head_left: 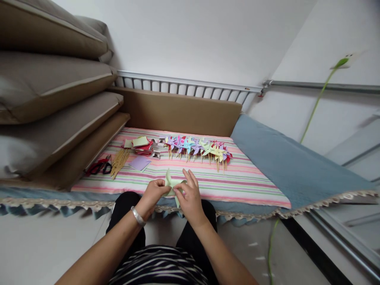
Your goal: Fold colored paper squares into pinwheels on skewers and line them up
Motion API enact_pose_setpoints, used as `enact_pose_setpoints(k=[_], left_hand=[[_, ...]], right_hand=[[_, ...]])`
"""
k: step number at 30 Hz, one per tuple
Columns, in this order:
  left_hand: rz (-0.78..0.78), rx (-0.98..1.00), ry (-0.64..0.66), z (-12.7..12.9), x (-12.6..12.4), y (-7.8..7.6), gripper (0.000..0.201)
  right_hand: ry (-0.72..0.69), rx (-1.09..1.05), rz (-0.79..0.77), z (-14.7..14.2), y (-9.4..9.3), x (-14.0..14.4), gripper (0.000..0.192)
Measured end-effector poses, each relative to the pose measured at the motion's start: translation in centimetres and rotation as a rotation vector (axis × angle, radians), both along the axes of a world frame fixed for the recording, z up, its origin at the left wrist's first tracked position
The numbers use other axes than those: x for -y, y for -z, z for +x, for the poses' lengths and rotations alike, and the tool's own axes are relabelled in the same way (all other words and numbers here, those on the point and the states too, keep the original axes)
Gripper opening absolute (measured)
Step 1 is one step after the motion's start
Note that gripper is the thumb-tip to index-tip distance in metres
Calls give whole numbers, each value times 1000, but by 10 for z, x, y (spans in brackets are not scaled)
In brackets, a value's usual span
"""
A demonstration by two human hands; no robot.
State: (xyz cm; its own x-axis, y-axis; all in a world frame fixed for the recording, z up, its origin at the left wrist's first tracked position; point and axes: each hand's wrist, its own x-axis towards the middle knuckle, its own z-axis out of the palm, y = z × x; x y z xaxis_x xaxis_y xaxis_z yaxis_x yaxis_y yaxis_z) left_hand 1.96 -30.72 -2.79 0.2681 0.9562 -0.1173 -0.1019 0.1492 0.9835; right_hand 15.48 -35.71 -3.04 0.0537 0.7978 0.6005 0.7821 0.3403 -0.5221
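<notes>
Between my two hands, just above the near edge of the striped cloth (pixel 213 186), is a pale green paper pinwheel (pixel 169 177) with folded blades. My left hand (pixel 156 193) grips its left side between thumb and fingers. My right hand (pixel 190 196) pinches at its centre with thumb and forefinger, the other fingers raised; whether a small pin is in that pinch I cannot make out. Beyond my hands lie rows of finished pinwheels (pixel 196 147) on sticks, in purple, blue, green, yellow and red. Purple paper squares (pixel 140 162) lie to the left.
Further left are wooden sticks (pixel 120 161), scissors (pixel 101 166) and stacked green and red paper (pixel 140 141). Large grey-brown cushions (pixel 56 73) are piled at the left. A brown board (pixel 181 113) stands along the back, and a blue cover (pixel 264 158) spreads at the right.
</notes>
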Motion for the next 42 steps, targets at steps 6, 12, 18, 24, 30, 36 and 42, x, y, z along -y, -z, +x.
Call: enact_pose_setpoints(k=[6,12,18,24,30,36,42], left_hand=[[34,-37,41,-1,-2,1,16],[51,-5,88,-3,0,-6,20],[88,-117,93,-4,-3,-7,22],[99,-218,156,-6,-7,-2,13],[104,-298,279,-5,-12,-1,10],[110,-251,300,-4,-17,-6,22],[-102,67,154,-3,-2,4,38]], right_hand=[[11,-19,-31,-1,0,0,8],[32,-32,-54,-2,-5,-2,7],[53,-38,-93,-5,-7,-2,9],[-21,-72,-167,1,-15,-2,49],[-209,-222,-530,14,-14,-12,36],[-304,-870,-614,16,2,-20,37],[-253,-1103,-545,5,13,-20,37]])
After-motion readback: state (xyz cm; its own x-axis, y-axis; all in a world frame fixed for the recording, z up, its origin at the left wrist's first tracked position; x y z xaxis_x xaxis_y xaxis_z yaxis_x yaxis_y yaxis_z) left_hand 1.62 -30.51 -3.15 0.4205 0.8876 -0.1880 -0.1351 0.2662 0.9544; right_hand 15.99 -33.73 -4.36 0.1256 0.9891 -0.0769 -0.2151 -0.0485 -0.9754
